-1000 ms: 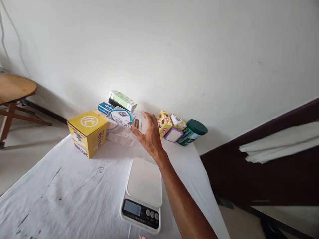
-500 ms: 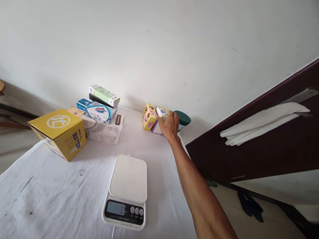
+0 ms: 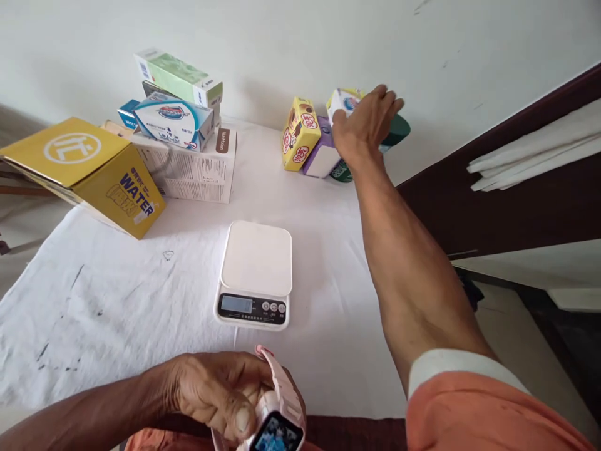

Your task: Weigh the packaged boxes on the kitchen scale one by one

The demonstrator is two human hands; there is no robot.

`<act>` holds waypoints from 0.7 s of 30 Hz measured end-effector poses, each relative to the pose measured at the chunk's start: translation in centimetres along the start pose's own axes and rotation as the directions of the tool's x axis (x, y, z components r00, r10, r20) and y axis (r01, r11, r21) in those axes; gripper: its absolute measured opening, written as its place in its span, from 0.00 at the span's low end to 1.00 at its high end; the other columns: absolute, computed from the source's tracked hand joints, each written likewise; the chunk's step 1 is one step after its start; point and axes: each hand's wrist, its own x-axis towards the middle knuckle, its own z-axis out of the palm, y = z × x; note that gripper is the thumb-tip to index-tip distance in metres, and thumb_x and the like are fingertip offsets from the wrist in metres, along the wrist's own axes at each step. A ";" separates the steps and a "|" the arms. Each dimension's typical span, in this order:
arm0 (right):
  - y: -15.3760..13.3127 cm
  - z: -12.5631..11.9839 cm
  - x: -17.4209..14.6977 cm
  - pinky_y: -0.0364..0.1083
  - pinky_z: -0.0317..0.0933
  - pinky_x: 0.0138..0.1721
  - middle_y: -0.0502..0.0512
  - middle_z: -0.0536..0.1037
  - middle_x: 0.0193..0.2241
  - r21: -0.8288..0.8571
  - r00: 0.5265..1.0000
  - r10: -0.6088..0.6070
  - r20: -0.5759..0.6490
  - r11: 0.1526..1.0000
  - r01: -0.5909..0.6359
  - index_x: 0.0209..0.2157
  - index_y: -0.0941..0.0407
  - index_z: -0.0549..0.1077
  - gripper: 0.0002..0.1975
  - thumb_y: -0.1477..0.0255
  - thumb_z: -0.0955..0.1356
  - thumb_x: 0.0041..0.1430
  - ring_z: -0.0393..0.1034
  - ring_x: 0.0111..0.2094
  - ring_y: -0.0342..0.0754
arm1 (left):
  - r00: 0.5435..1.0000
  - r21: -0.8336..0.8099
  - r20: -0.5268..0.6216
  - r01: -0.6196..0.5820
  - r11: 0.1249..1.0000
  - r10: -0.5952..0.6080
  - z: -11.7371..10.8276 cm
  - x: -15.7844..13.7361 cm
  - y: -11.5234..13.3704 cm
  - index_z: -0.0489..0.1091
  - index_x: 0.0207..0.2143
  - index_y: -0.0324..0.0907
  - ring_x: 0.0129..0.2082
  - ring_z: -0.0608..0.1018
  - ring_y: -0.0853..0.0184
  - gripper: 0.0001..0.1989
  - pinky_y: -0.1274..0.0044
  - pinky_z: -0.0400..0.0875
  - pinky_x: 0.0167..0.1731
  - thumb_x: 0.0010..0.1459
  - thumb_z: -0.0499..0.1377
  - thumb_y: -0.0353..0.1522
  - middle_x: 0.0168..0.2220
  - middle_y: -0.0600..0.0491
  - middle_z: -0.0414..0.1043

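Right hand (image 3: 364, 125), which a second earlier hovered open by the middle pile, had crossed to the far-right cluster and lay fingers-spread over the small white box (image 3: 342, 100) atop the purple box (image 3: 319, 156), grip unclear; left hand (image 3: 218, 394) now showed near, curled round a pink watch (image 3: 275, 423).

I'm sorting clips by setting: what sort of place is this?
Likely a room at home, set up for weighing: a cloth-covered table against a plain wall, a kitchen scale, and household product boxes.
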 end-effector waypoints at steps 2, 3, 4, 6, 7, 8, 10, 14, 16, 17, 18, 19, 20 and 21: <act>-2.2 -3.3 -3.6 0.64 0.51 0.62 0.74 0.69 0.54 -0.060 0.993 0.087 -0.080 0.994 -0.092 0.52 0.65 0.65 0.24 0.59 0.69 0.67 0.58 0.59 0.60 | 1.000 0.000 0.008 -0.015 1.000 0.015 0.2 -0.4 -0.1 0.77 0.40 0.35 0.24 0.74 0.73 0.33 0.84 0.68 0.24 0.35 0.80 0.45 0.30 0.53 0.74; -3.4 -4.9 -5.8 0.63 0.54 0.62 0.72 0.70 0.54 -0.039 0.997 0.042 -0.064 0.998 -0.044 0.54 0.63 0.65 0.25 0.60 0.70 0.66 0.60 0.58 0.60 | 1.000 0.000 0.009 -0.026 1.000 0.026 0.2 -0.5 -0.2 0.77 0.40 0.35 0.24 0.73 0.73 0.33 0.84 0.68 0.24 0.36 0.79 0.45 0.30 0.52 0.73; -4.6 -6.4 -8.3 0.62 0.57 0.60 0.69 0.71 0.54 0.001 0.999 -0.018 -0.028 1.000 0.018 0.57 0.61 0.64 0.27 0.60 0.71 0.64 0.63 0.56 0.60 | 0.999 0.000 0.006 -0.041 0.999 0.041 0.2 -0.7 -0.3 0.77 0.41 0.35 0.24 0.74 0.73 0.33 0.84 0.69 0.24 0.36 0.79 0.45 0.31 0.52 0.73; -6.4 -8.5 -13.5 0.63 0.62 0.57 0.66 0.73 0.54 0.093 0.988 -0.150 0.018 0.985 0.148 0.61 0.56 0.61 0.31 0.57 0.71 0.64 0.66 0.54 0.60 | 0.997 0.003 -0.001 -0.078 0.997 0.078 0.2 -0.8 -0.4 0.76 0.42 0.34 0.26 0.75 0.72 0.34 0.84 0.70 0.26 0.36 0.79 0.44 0.33 0.51 0.74; -7.1 -9.1 -15.9 0.64 0.64 0.56 0.65 0.73 0.54 0.133 0.980 -0.199 0.029 0.972 0.193 0.63 0.55 0.60 0.33 0.56 0.70 0.63 0.66 0.55 0.62 | 0.995 0.004 0.001 -0.098 0.995 0.098 0.3 -0.9 -0.4 0.76 0.43 0.34 0.27 0.76 0.72 0.34 0.84 0.71 0.27 0.36 0.79 0.43 0.34 0.51 0.75; -7.7 -9.4 -18.2 0.64 0.66 0.54 0.64 0.74 0.54 0.185 0.971 -0.232 0.055 0.958 0.219 0.64 0.54 0.60 0.34 0.55 0.70 0.63 0.67 0.55 0.62 | 0.993 0.002 0.017 -0.115 0.993 0.115 0.4 -0.9 -0.3 0.75 0.44 0.34 0.28 0.77 0.71 0.34 0.84 0.71 0.28 0.38 0.79 0.43 0.34 0.50 0.76; -8.8 -9.3 -22.0 0.63 0.69 0.51 0.63 0.74 0.54 0.289 0.952 -0.280 0.125 0.928 0.235 0.65 0.53 0.60 0.34 0.55 0.70 0.63 0.68 0.54 0.62 | 0.988 0.001 0.085 -0.131 0.991 0.130 1.0 -0.9 -0.1 0.74 0.45 0.35 0.29 0.80 0.69 0.32 0.82 0.72 0.29 0.42 0.78 0.43 0.35 0.49 0.78; -10.5 -7.9 -26.2 0.61 0.69 0.52 0.64 0.75 0.52 0.430 0.909 -0.359 0.214 0.870 0.242 0.65 0.57 0.61 0.32 0.62 0.70 0.63 0.69 0.52 0.60 | 0.966 0.005 0.179 -0.193 0.981 0.189 2.2 -0.9 0.6 0.72 0.47 0.37 0.33 0.84 0.59 0.28 0.77 0.75 0.30 0.50 0.74 0.42 0.38 0.44 0.81; -11.0 -7.5 -26.8 0.62 0.68 0.54 0.65 0.74 0.52 0.444 0.903 -0.371 0.215 0.861 0.248 0.65 0.58 0.61 0.32 0.64 0.70 0.63 0.68 0.53 0.61 | 0.945 0.018 0.231 -0.240 0.970 0.230 2.5 -1.1 0.8 0.71 0.48 0.39 0.37 0.85 0.55 0.26 0.76 0.76 0.31 0.53 0.73 0.42 0.41 0.41 0.81; -11.1 -7.5 -26.8 0.63 0.67 0.54 0.65 0.74 0.52 0.442 0.900 -0.375 0.221 0.861 0.250 0.65 0.57 0.61 0.31 0.64 0.69 0.63 0.68 0.53 0.61 | 0.933 0.023 0.257 -0.268 0.963 0.253 2.7 -1.2 0.9 0.70 0.49 0.40 0.39 0.85 0.53 0.26 0.75 0.76 0.32 0.54 0.72 0.42 0.42 0.40 0.81; -11.2 -7.6 -26.7 0.63 0.67 0.55 0.65 0.74 0.53 0.438 0.894 -0.382 0.234 0.862 0.254 0.65 0.57 0.62 0.31 0.64 0.70 0.63 0.67 0.53 0.61 | 0.919 0.027 0.279 -0.296 0.955 0.277 2.8 -1.3 0.9 0.70 0.50 0.40 0.41 0.85 0.52 0.26 0.74 0.77 0.33 0.55 0.71 0.43 0.43 0.39 0.81; -11.1 -7.8 -26.4 0.64 0.67 0.55 0.65 0.74 0.54 0.434 0.886 -0.390 0.250 0.863 0.258 0.65 0.56 0.62 0.32 0.62 0.70 0.63 0.67 0.54 0.61 | 0.905 0.025 0.299 -0.325 0.945 0.303 2.9 -1.4 0.9 0.70 0.50 0.41 0.42 0.85 0.51 0.26 0.73 0.77 0.34 0.55 0.71 0.43 0.43 0.39 0.81; -11.1 -8.1 -26.1 0.64 0.67 0.54 0.65 0.73 0.55 0.428 0.881 -0.392 0.264 0.867 0.257 0.64 0.56 0.62 0.33 0.60 0.71 0.62 0.67 0.55 0.62 | 0.893 0.023 0.308 -0.351 0.936 0.327 3.0 -1.6 0.9 0.71 0.50 0.42 0.42 0.85 0.50 0.26 0.72 0.77 0.35 0.54 0.71 0.43 0.43 0.39 0.82; -11.0 -8.4 -25.7 0.64 0.67 0.54 0.66 0.72 0.56 0.420 0.881 -0.386 0.272 0.872 0.252 0.64 0.55 0.62 0.34 0.57 0.71 0.61 0.66 0.56 0.63 | 0.885 0.024 0.310 -0.371 0.928 0.346 3.1 -1.7 0.8 0.71 0.50 0.42 0.43 0.85 0.50 0.26 0.71 0.78 0.36 0.54 0.72 0.44 0.42 0.40 0.82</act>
